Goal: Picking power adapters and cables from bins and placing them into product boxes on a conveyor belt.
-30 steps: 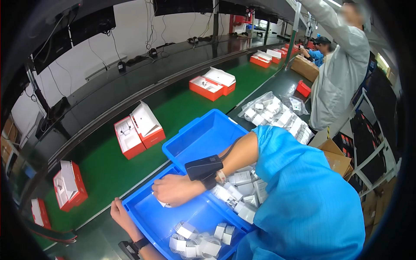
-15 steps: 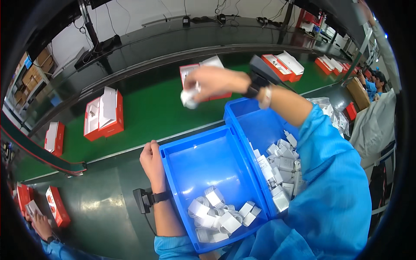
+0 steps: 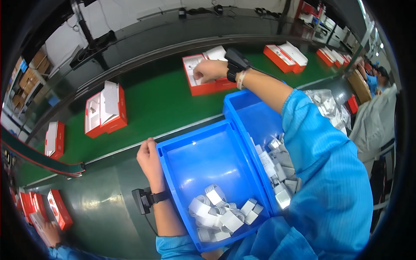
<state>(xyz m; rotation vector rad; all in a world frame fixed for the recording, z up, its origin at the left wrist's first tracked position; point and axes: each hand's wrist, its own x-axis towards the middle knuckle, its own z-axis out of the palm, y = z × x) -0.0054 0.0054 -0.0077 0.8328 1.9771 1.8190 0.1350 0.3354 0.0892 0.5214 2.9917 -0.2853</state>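
My right hand (image 3: 211, 70) reaches into an open red-and-white box (image 3: 208, 89) on the green belt. Its fingers are bent down over the white inner tray, pinched together; what they hold, if anything, is hidden. My left hand (image 3: 149, 161) is curled closed beside the left rim of a blue bin (image 3: 197, 162), with nothing seen in it. At the near end of that bin lie several coiled white cables (image 3: 214, 196) with white paper bands. Under my right arm, a second blue bin (image 3: 253, 115) contains white charger plugs (image 3: 277, 171).
More open red boxes stand along the green belt (image 3: 151, 108), one to the left (image 3: 106, 113) and one to the right (image 3: 286, 58). A clear bag (image 3: 329, 106) of white parts lies right of the bins. At lower left, another person's hand (image 3: 51, 234) is near red boxes.
My right hand has moved forward from above the belt into the red box; the white piece it carried is out of sight. My left hand has barely moved.
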